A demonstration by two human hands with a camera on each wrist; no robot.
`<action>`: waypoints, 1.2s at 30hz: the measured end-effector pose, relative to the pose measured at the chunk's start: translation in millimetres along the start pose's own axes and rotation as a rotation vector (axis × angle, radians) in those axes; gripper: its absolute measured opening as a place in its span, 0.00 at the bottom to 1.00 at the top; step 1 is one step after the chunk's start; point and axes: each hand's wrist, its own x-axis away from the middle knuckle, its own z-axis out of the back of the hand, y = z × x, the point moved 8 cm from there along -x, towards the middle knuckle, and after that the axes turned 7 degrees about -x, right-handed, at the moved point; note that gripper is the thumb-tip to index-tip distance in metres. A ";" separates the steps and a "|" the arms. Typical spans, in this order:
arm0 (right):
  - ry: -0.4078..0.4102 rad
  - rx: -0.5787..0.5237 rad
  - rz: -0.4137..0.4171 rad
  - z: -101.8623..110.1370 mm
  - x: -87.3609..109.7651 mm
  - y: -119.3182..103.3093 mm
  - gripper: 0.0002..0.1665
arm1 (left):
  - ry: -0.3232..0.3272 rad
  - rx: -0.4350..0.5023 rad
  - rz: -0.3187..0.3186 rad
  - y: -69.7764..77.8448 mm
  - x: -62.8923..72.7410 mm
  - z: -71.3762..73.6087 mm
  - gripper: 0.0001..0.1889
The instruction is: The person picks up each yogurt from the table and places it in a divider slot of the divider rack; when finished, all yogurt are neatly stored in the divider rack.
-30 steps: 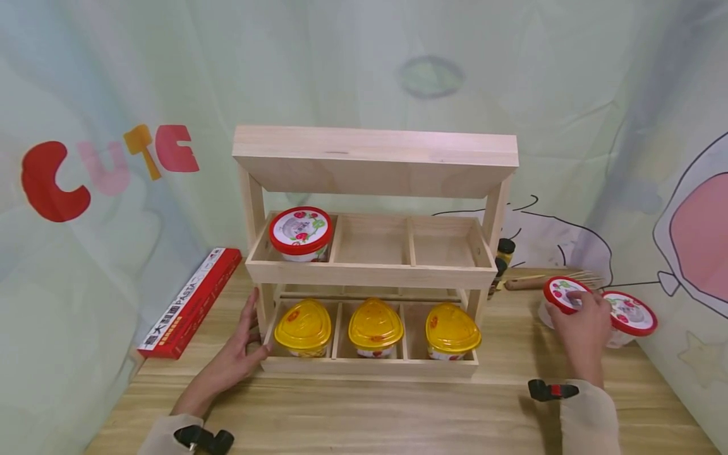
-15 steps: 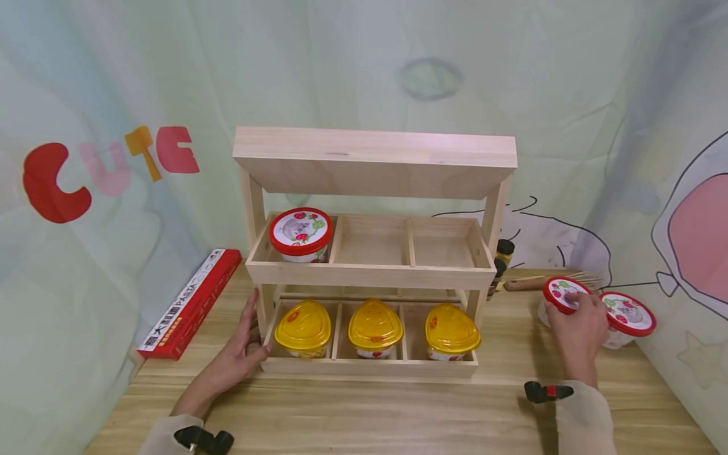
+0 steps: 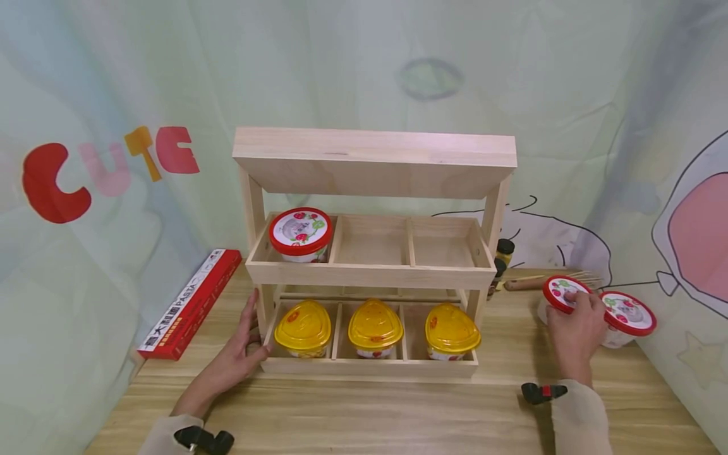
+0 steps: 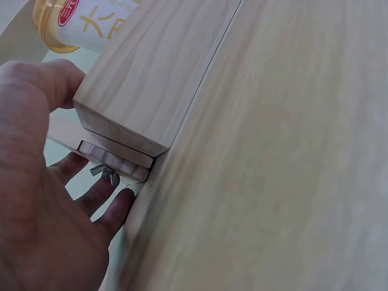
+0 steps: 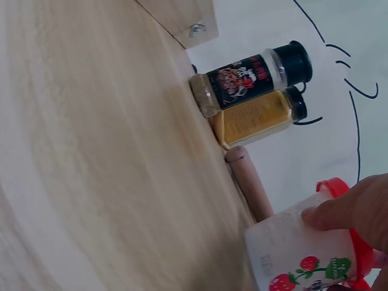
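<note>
A two-tier wooden rack (image 3: 370,275) stands in the middle of the head view. My left hand (image 3: 236,357) holds its lower left corner, thumb at the front board and fingers along the side, near a wing nut (image 4: 105,174) in the left wrist view. My right hand (image 3: 578,332) grips a tub with a red strawberry lid (image 3: 560,294) at the far right; in the right wrist view the thumb (image 5: 333,215) presses on its white wall. A second red-lidded tub (image 3: 628,314) stands right beside it. Another red-lidded tub (image 3: 301,232) sits in the upper left compartment.
Yellow-lidded tubs (image 3: 375,325) fill the three lower compartments. A red pasta box (image 3: 193,303) lies left of the rack. Two spice bottles (image 5: 251,118) and a wooden handle (image 5: 248,182) are behind on the right, by the printed curtain (image 3: 352,63).
My right hand has shifted slightly left, and the lid of its tub has tilted a little. The left hand and the rack stay in place.
</note>
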 end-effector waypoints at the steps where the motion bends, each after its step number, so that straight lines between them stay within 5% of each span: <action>1: 0.011 -0.008 0.005 -0.5 0.0 0.6 0.27 | 0.000 0.000 0.000 -0.2 0.0 0.0 0.63; 17: 0.079 -0.150 0.032 -6.8 4.7 8.6 0.26 | -0.005 -0.016 0.008 -4.4 0.5 0.3 0.62; 28: 0.154 -0.232 0.132 11.1 0.9 -12.8 0.28 | -0.003 -0.011 -0.002 -0.2 0.6 1.2 0.62; 36: 0.144 -0.243 0.111 25.5 -2.6 -26.4 0.30 | -0.004 -0.002 0.000 -1.5 0.8 0.2 0.62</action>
